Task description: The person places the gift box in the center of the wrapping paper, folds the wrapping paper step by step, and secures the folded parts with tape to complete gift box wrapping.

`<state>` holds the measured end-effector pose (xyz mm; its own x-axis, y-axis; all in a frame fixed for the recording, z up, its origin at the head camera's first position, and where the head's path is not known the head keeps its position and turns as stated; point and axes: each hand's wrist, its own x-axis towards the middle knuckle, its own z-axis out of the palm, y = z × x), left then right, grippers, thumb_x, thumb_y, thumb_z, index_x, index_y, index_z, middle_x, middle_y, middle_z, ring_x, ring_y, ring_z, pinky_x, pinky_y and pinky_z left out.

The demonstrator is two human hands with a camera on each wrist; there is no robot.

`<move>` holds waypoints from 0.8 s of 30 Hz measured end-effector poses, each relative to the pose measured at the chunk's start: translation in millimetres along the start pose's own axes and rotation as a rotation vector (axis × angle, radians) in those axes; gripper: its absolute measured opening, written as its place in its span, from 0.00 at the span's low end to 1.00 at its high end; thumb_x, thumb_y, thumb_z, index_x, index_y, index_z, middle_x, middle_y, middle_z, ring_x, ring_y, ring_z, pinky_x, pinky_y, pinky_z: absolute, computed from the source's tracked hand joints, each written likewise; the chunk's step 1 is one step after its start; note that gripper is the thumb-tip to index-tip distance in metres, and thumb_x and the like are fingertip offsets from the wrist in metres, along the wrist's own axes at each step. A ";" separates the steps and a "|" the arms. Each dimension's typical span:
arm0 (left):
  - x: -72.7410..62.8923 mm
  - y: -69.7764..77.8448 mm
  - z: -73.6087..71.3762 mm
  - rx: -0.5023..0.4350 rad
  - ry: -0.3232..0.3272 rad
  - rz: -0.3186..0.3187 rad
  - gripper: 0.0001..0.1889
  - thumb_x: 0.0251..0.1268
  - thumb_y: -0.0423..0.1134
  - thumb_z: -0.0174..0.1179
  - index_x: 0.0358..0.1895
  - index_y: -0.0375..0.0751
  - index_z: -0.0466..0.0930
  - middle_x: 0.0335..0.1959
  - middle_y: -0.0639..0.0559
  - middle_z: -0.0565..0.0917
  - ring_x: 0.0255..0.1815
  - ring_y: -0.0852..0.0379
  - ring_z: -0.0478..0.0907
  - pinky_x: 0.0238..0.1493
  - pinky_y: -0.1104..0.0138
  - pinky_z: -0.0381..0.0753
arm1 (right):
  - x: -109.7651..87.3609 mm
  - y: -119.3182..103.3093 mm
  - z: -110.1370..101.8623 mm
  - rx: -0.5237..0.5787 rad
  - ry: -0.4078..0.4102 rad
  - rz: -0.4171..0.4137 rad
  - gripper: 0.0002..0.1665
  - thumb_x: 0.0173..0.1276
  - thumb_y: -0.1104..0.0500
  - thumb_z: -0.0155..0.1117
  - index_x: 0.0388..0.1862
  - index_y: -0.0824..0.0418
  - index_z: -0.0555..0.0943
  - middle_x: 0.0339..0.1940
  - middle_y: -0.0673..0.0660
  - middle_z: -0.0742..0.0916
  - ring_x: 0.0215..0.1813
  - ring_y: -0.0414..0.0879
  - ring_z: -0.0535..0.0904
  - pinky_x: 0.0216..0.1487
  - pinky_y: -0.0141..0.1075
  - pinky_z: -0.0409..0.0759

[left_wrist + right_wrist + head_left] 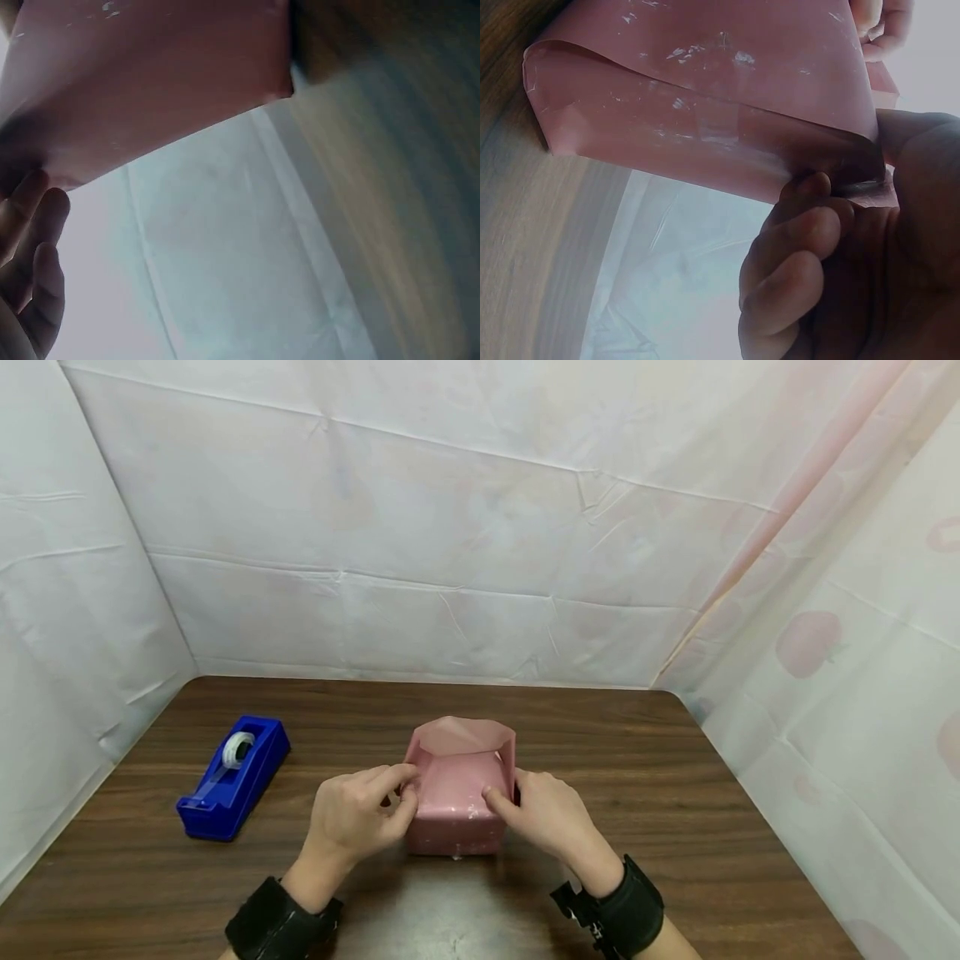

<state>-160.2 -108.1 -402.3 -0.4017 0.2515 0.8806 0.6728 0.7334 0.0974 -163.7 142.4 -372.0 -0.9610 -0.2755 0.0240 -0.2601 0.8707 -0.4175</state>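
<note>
A glossy pink paper package sits in front of me, its far end standing up as an open, folded collar of paper. My left hand pinches the paper at the package's left edge between thumb and index finger. On the opposite side, my right hand grips the right edge, thumb on top and fingers curled against the side. The right wrist view shows one paper layer overlapping another along a curved edge, with pale scuffs on the surface. In the left wrist view, fingertips lie by the package's corner.
A blue tape dispenser with a roll of tape stands on the left of the brown wooden table. White cloth hangs behind the table and along both sides. Each wrist wears a black band.
</note>
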 end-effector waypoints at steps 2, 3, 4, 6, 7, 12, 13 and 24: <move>0.4 2.2 -2.5 -0.009 -0.049 -0.024 0.10 0.50 0.36 0.55 0.33 0.48 0.85 0.17 0.61 0.82 0.10 0.71 0.64 0.11 0.79 0.58 | 0.0 0.1 0.1 0.001 -0.002 0.001 0.20 0.67 0.40 0.55 0.21 0.50 0.71 0.14 0.45 0.71 0.17 0.39 0.66 0.19 0.33 0.62; 0.8 3.5 -3.5 -0.006 -0.074 -0.031 0.10 0.50 0.35 0.55 0.34 0.47 0.85 0.19 0.60 0.84 0.11 0.71 0.64 0.12 0.79 0.58 | 0.1 0.2 0.2 0.001 -0.002 0.001 0.20 0.67 0.39 0.55 0.21 0.50 0.71 0.14 0.45 0.71 0.17 0.39 0.66 0.19 0.34 0.62; 1.3 4.8 -4.3 -0.002 -0.098 -0.035 0.11 0.50 0.35 0.56 0.36 0.47 0.85 0.22 0.59 0.85 0.12 0.71 0.64 0.12 0.79 0.57 | 0.1 0.3 0.3 0.001 -0.002 0.002 0.20 0.67 0.39 0.55 0.21 0.50 0.71 0.14 0.45 0.71 0.17 0.39 0.66 0.19 0.34 0.62; 2.4 7.0 -4.9 -0.006 -0.135 -0.037 0.12 0.51 0.33 0.57 0.38 0.47 0.85 0.26 0.58 0.87 0.13 0.71 0.65 0.12 0.79 0.57 | 0.2 0.5 0.4 -0.004 0.000 0.002 0.20 0.67 0.39 0.55 0.21 0.50 0.71 0.14 0.45 0.71 0.17 0.39 0.66 0.20 0.34 0.62; 2.9 7.8 -4.9 -0.005 -0.150 -0.036 0.12 0.51 0.32 0.58 0.39 0.47 0.84 0.28 0.58 0.87 0.14 0.70 0.66 0.12 0.78 0.58 | 0.2 0.5 0.5 -0.004 0.001 0.001 0.20 0.67 0.39 0.55 0.22 0.50 0.71 0.14 0.45 0.71 0.17 0.39 0.66 0.20 0.34 0.62; 4.3 9.1 -4.0 0.012 -0.178 -0.034 0.12 0.50 0.31 0.60 0.39 0.48 0.81 0.28 0.60 0.86 0.15 0.71 0.67 0.12 0.78 0.60 | -0.1 0.0 0.3 -0.004 0.000 -0.004 0.20 0.67 0.40 0.55 0.21 0.50 0.71 0.14 0.44 0.71 0.17 0.38 0.66 0.19 0.33 0.62; 4.1 9.0 -4.0 0.015 -0.181 -0.040 0.11 0.51 0.32 0.60 0.39 0.48 0.81 0.26 0.61 0.85 0.14 0.71 0.66 0.13 0.78 0.59 | -0.2 -0.2 0.2 -0.004 -0.001 -0.005 0.20 0.67 0.40 0.55 0.21 0.50 0.71 0.14 0.44 0.71 0.17 0.38 0.66 0.19 0.33 0.62; 3.4 8.7 1.2 -0.034 -0.189 -0.052 0.11 0.57 0.31 0.62 0.44 0.42 0.80 0.37 0.53 0.88 0.25 0.64 0.82 0.18 0.74 0.73 | -0.1 0.1 -1.2 0.000 -0.006 -0.003 0.20 0.67 0.40 0.56 0.21 0.49 0.72 0.14 0.44 0.71 0.17 0.38 0.66 0.20 0.33 0.62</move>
<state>-156.4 -100.2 -399.0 -0.5434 0.3305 0.7717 0.6674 0.7277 0.1583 -163.7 143.0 -371.0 -0.9597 -0.2805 0.0193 -0.2626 0.8698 -0.4177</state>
